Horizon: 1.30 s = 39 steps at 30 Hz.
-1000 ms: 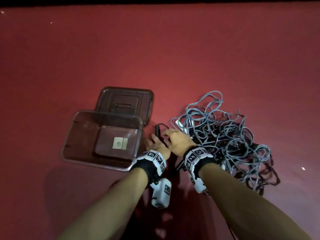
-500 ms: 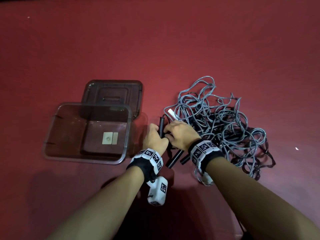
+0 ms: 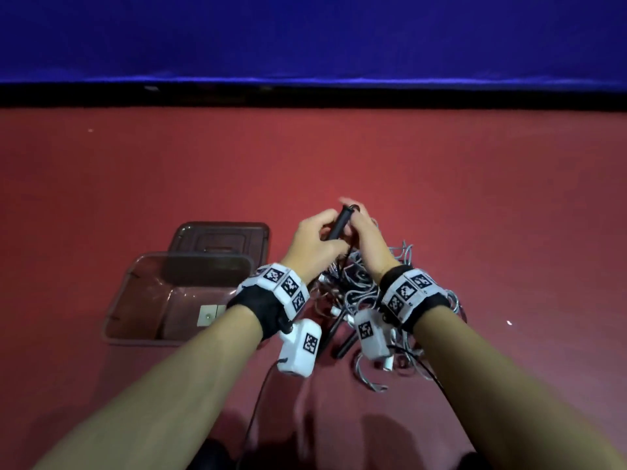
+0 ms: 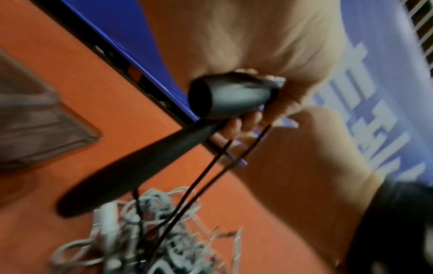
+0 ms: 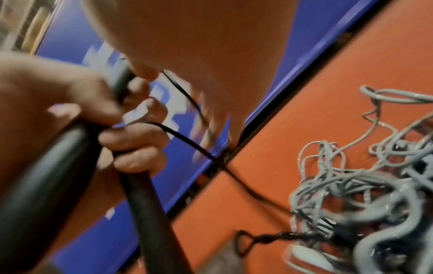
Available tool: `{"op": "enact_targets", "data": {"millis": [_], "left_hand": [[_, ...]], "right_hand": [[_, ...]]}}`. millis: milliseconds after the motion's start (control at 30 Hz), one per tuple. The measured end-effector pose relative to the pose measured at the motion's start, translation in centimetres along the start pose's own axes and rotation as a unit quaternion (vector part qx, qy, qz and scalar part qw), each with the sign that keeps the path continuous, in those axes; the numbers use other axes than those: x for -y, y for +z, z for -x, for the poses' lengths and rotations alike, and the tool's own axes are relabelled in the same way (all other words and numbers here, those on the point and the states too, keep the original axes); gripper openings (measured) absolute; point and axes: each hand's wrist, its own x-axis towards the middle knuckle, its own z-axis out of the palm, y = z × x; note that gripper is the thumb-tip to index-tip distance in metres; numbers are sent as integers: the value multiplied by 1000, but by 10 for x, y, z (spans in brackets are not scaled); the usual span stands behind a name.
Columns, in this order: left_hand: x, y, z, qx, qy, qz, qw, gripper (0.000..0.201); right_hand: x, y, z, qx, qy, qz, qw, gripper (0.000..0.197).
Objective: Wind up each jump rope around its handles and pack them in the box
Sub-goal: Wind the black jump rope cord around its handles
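Observation:
My left hand [image 3: 315,239] is raised above the red floor and grips two black jump-rope handles [image 3: 337,225] held together. The left wrist view shows one handle end-on [image 4: 229,94] and the other slanting down [image 4: 140,170]. My right hand [image 3: 368,235] is against the handles' top end, fingers blurred, pinching the thin black rope [image 5: 187,140] that runs down into the tangled pile of grey ropes [image 3: 359,290] on the floor below. The clear plastic box [image 3: 125,290] stands open to the left, partly behind my left wrist.
The box's lid [image 3: 220,237] lies flat behind the box. More black handles [image 3: 346,344] lie on the floor by the pile, under my wrists. A blue wall [image 3: 305,35] with a black base strip bounds the red floor ahead.
Both hands have risen from the floor with the black handles, drawing the black rope up out of the pile. The head view has tilted up and now shows the blue wall.

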Motion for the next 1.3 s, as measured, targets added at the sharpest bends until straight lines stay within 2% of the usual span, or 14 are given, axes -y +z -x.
{"op": "enact_targets", "data": {"millis": [67,133,267,300,400,467,533,633,767,900,1033,1133,1233,1300], "left_hand": [[-25,-4,0,39,6,23,999,28],[-41,-12,4,76,1,27,997,32],[-43,-27,12,84,-19,-32,996,45],[-41,-29,14,76,-32,-38,996,47],[-29,-31,22,115,-72,-32,990,27],[-23,-26,30,149,-75,-14,986,6],[-22,-19,35,106,-55,46,992,12],[-40,-12,39,-3,17,160,987,18],[-83,-15,34,-69,93,268,956,18],[-84,-25,28,-119,82,146,979,18],[-57,-7,35,-46,6,112,993,35],[-39,7,42,-39,-36,131,990,49],[-25,11,51,4,-62,173,983,69],[-16,14,57,47,-66,147,986,59]], "right_hand": [[23,-2,12,9,42,-45,998,49],[40,-8,28,31,39,-23,998,62],[60,-31,48,41,-50,177,982,45],[64,-35,51,44,-59,177,981,40],[82,-40,60,45,-58,104,992,37],[95,-43,65,33,-111,110,987,26],[106,-45,72,24,-177,105,978,19],[109,-43,80,30,-211,60,975,20],[66,-39,81,108,-112,180,971,7],[32,-42,81,65,-75,214,972,20],[44,-41,85,70,-85,221,969,24],[58,-39,91,77,-89,229,966,29],[77,-42,97,37,-105,131,985,33],[90,-42,99,26,-88,17,996,33]]}}
